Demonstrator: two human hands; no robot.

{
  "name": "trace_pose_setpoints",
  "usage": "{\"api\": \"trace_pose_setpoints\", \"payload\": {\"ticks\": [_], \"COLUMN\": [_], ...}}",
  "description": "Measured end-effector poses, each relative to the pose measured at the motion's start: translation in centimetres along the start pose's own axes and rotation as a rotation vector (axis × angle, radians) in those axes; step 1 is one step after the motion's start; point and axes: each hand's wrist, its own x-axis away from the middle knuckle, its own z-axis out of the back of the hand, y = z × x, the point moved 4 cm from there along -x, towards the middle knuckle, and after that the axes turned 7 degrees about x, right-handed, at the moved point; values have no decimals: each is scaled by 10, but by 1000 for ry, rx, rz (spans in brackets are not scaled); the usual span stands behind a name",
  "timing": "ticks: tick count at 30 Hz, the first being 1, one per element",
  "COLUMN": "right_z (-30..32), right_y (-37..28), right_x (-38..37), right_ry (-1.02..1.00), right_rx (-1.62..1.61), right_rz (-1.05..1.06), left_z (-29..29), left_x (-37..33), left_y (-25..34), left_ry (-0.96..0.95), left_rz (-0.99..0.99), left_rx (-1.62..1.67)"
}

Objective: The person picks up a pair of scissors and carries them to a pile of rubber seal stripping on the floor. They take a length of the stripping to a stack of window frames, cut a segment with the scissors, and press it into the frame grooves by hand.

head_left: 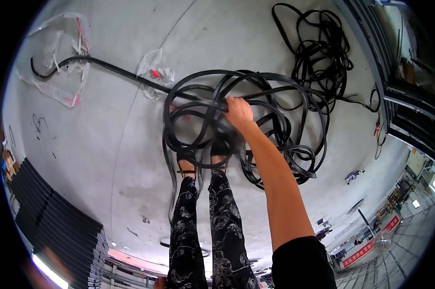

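A long black flexible strip (pixel 211 115) lies in wide, overlapping loops on the grey floor (pixel 131 197), just in front of the person and partly over the feet. The right hand (pixel 239 113) is closed on it near the left-hand group of loops, its fingers curled around the strip; the pieces just below the hand are blurred. The right arm reaches in from the lower edge, with a short black sleeve (pixel 304 262) above the elbow. The hands are apart: a small patch of skin at the lower edge, beside the left leg, may be the left hand, but I cannot tell what it is doing.

From the loops, one nearly straight length runs toward the upper left and ends in a hook-shaped bend. That end crosses a large clear plastic bag (pixel 68 96) with red marks, lying crumpled on the floor. A smaller clear plastic wrapper (pixel 152 60) with a red patch lies beside the straight length, nearer the loops.

Beyond the loops, toward the upper right, is a denser tangled pile (pixel 318 58) of black strip. A dark metal rack (pixel 412 103) stands along the right edge. The person wears black trousers (pixel 186 212) with a pale floral pattern. At the lower left is a stack of long dark pieces (pixel 49 207) laid side by side. Toward the lower right, farther off, hangs a red banner (pixel 371 245).
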Motion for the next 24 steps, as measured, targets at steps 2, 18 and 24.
{"api": "trace_pose_setpoints", "payload": {"ticks": [2,18,24], "right_z": [13,72,-12], "right_y": [12,238,243], "right_x": [12,-109,-20], "right_ry": [67,-9,-307], "right_rx": [-166,242,161], "right_rz": [-179,-363,-196], "left_z": [-4,-31,-39], "left_x": [-15,-71,-59], "left_y": [27,56,61], "left_ry": [27,141,140], "left_rz": [20,56,60], "left_rx": [16,-39,-35]}}
